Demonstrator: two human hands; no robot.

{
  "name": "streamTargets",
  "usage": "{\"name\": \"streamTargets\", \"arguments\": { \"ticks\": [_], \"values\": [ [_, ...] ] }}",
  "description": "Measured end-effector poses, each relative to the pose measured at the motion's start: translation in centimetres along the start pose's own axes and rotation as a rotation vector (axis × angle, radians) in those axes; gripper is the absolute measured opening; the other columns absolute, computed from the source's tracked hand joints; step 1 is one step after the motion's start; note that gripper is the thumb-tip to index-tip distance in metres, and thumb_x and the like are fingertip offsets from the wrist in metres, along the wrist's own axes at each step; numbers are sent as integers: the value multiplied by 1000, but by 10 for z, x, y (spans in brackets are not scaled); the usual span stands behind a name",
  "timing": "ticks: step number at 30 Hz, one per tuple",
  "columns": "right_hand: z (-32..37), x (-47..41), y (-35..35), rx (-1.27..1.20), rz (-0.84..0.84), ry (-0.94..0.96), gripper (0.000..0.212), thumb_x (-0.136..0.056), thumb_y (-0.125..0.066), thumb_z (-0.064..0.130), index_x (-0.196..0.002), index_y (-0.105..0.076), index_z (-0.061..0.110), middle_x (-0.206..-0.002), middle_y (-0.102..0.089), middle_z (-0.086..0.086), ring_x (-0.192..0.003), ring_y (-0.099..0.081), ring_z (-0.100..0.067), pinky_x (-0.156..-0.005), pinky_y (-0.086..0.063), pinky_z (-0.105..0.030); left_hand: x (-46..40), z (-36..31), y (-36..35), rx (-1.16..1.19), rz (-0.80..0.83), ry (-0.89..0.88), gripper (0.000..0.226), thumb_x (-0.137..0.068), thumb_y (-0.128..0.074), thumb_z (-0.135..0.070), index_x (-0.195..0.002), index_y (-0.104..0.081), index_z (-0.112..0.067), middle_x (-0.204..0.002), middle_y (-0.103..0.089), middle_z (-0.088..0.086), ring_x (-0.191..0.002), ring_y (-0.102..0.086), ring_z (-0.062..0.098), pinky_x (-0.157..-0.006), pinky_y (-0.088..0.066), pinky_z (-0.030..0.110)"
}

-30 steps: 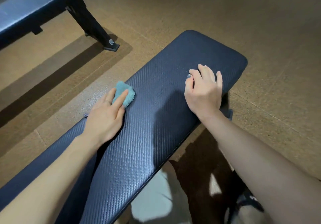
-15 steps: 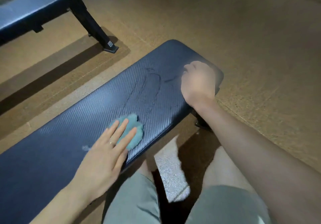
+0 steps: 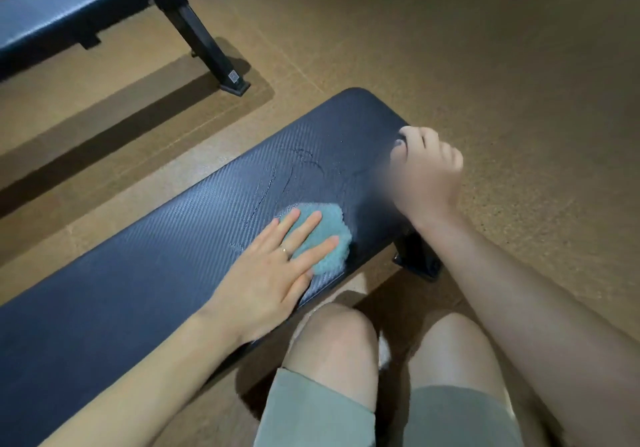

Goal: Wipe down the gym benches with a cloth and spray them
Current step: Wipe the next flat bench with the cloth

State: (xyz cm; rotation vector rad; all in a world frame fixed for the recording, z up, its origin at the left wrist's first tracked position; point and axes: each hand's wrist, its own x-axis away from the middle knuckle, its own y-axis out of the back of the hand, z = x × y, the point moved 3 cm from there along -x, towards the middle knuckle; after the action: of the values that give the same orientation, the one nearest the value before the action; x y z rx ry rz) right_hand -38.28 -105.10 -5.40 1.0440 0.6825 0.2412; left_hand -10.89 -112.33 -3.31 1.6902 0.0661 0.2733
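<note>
Two benches: a second bench (image 3: 69,6) stands at the upper left, apart from the near one, its black leg (image 3: 204,48) planted on the brown floor (image 3: 485,48).
Near bench: the bench (image 3: 138,273) runs from lower left to upper centre, dark and ribbed, with damp streaks (image 3: 277,183) just beyond the cloth.
Left hand: the left hand (image 3: 273,273) lies flat on the bench pad, fingers (image 3: 304,231) straight and slightly spread, pressing down on the cloth; a ring shows on one finger.
Cloth: the teal cloth (image 3: 322,238) sits bunched on the pad near the bench's near edge, under the left fingertips, towards the far end.
Right hand: the right hand (image 3: 429,169) grips the right edge of the bench close to its end, fingers curled over the rim, thumb on the pad.
Bench foot: a black foot (image 3: 415,256) shows below the right wrist.
Legs: two bare knees (image 3: 339,335) in grey-green shorts (image 3: 318,412) at the bottom.
</note>
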Motion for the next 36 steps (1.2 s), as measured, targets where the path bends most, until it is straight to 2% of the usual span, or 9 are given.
{"name": "streamTargets", "arguments": {
  "ticks": [4, 10, 13, 17, 22, 25, 28, 32, 36],
  "values": [
    [2, 4, -4, -65, -67, -11, 34, -101, -40, 27, -119, -69, 22, -114, -69, -1, -92, -64, -29, -81, -45, -41, 2, 25, 5, -24, 39, -108, 51, -107, -30, -41, -158, -27, -46, -172, -11, -2, -159, -7, 28, -128, -10, 47],
    [1, 1, -3, -92, -74, -51, 32, -98, -44, 25, -116, -69, 23, -116, -71, 0, -94, -66, -31, -81, -46, -42, -149, 43, 21, -65, -30, -141, 54, -104, -23, -41, -155, -37, -39, -167, -29, 9, -152, -24, 39, -125, -17, 49],
    [1, -2, -2, -115, 20, -90, 35, -99, -40, 26, -123, -66, 25, -124, -68, 1, -104, -63, -30, -90, -44, -43, -176, 57, 28, -47, -41, -139, 56, -103, -20, -43, -155, -40, -35, -165, -33, 9, -151, -29, 37, -123, -21, 47],
    [3, -3, 1, -79, 128, -141, 36, -103, -37, 26, -130, -60, 27, -134, -63, 2, -117, -58, -27, -101, -38, -43, -91, 123, 17, 101, -110, -9, 52, -106, -25, -42, -154, -41, -34, -167, -29, 3, -154, -25, 31, -124, -23, 49],
    [8, 1, 1, -2, 150, -133, 40, -103, -35, 30, -135, -58, 25, -137, -60, 2, -119, -57, -29, -104, -39, -45, 62, 164, 15, 128, -25, 190, 52, -106, -22, -46, -156, -35, -42, -170, -20, -5, -155, -21, 27, -124, -22, 48],
    [9, -3, -1, 13, 157, -132, 41, -103, -33, 32, -135, -58, 24, -137, -60, 1, -118, -57, -30, -103, -39, -46, 13, 155, 21, 83, -7, 190, 55, -103, -21, -49, -155, -35, -43, -168, -25, 6, -145, -34, 38, -117, -33, 53],
    [9, -1, -3, -13, 133, -127, 41, -103, -34, 32, -134, -59, 24, -135, -61, 2, -118, -57, -29, -103, -40, -46, -84, 134, 27, 63, -73, 188, 57, -101, -19, -51, -157, -30, -46, -168, -23, 11, -138, -42, 40, -110, -41, 49],
    [8, 1, -1, -55, 64, -119, 43, -99, -34, 29, -128, -65, 21, -126, -67, 0, -108, -62, -31, -96, -45, -46, -192, 103, 45, 116, -46, 215, 51, -107, -26, -41, -158, -24, -45, -155, -37, 10, -127, -52, 39, -104, -44, 49],
    [7, 2, 5, -45, 118, -103, 46, -100, -31, 31, -133, -62, 22, -131, -64, 0, -112, -60, -29, -97, -43, -45, -156, 118, 40, 141, -68, 250, 50, -108, -27, -42, -158, -24, -46, -122, -46, 9, -114, -55, 37, -93, -46, 48]
  ]
}}
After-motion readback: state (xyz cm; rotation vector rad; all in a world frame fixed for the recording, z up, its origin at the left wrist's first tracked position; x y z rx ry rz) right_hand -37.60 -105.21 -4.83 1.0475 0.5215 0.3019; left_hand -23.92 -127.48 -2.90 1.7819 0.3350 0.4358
